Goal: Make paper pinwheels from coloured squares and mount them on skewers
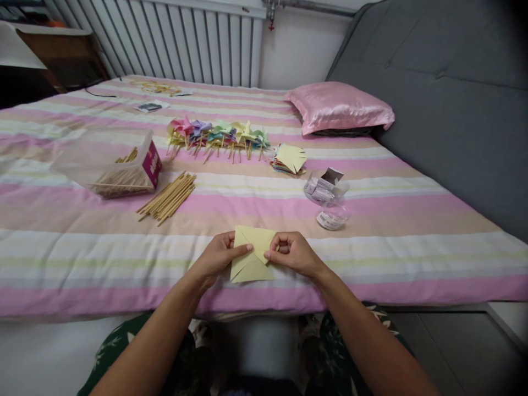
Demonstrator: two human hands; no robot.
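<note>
Between my hands is a square of pale yellow paper [252,270] with slits cut in from its corners, held just above the bed's front edge. My left hand [218,254] grips its left side, thumb on top and fingers underneath. At the right side, my right hand [293,253] pinches a part of the paper that appears to bend inward between thumb and fingertips. Beyond lie a bundle of thin wooden sticks [168,198], a row of finished paper pinwheels [220,132] on sticks, and a stack of cut paper squares [290,158].
A clear plastic box [119,170] with more sticks lies on the left. Two small clear containers [328,187] stand at the right. A pink pillow [340,107] rests against the grey headboard [445,99]. A white radiator [181,41] is behind the striped bed [396,264].
</note>
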